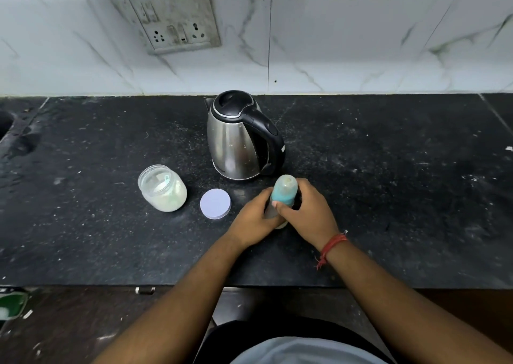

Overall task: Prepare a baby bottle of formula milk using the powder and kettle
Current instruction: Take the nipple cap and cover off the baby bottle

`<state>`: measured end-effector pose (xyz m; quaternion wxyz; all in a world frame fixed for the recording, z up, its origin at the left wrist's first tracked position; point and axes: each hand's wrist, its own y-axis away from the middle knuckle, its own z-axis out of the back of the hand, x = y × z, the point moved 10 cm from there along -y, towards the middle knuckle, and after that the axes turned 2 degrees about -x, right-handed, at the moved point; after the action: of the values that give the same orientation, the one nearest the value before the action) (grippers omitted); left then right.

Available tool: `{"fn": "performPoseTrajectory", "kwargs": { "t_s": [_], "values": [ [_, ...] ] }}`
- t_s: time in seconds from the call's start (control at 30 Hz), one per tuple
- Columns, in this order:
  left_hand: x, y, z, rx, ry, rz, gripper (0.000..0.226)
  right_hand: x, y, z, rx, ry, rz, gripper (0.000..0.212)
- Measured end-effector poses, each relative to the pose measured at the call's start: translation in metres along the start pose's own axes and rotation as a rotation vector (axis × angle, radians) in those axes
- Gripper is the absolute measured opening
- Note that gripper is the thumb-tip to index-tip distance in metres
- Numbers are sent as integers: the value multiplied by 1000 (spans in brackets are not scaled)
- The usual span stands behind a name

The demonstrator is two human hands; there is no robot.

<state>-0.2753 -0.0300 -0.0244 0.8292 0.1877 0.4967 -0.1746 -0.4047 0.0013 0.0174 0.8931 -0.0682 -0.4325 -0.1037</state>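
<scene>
A baby bottle [283,190] with a blue collar and a clear cap stands upright on the black counter [388,197]. My left hand [256,220] wraps its lower body. My right hand [309,211] grips the blue collar from the right. Just behind the bottle stands a steel kettle [238,141] with a black lid and handle, lid down. To the left sits an open glass jar [162,187] of pale powder with a small scoop inside. Its white lid [215,204] lies flat between the jar and the bottle.
A tiled wall with a socket panel [172,16] rises behind the counter. A sink edge [5,122] shows at the far left. The counter's front edge runs just below my forearms.
</scene>
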Motion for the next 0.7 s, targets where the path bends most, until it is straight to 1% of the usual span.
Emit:
{"fn": "performPoseTrajectory", "kwargs": {
  "t_s": [0.1, 0.2, 0.27, 0.33, 0.47, 0.53, 0.63, 0.7],
  "values": [
    [2, 3, 5, -1, 75, 31, 51, 4, -3, -3, 10, -113, -53, 39],
    [-1, 8, 13, -15, 154, 48, 52, 16, -7, -9, 58, -152, -48, 38],
    [-2, 9, 19, -15, 178, 57, 54, 27, -12, -4, 53, -108, -18, 43],
    [-2, 10, 25, -7, 165, 49, 55, 37, -18, 4, 59, -13, 7, 48],
    [-6, 15, 36, 53, 186, 19, 60, 52, -27, 3, 167, 99, -13, 50],
    [-8, 17, 39, 103, 223, 16, 61, 60, -30, -1, 197, 104, -24, 47],
    [-11, 19, 43, 150, 312, 12, 59, 72, -33, -6, 191, 82, -17, 47],
    [-15, 21, 47, 184, 380, 22, 51, 80, -33, -8, 185, 51, 4, 48]
  ]
}}
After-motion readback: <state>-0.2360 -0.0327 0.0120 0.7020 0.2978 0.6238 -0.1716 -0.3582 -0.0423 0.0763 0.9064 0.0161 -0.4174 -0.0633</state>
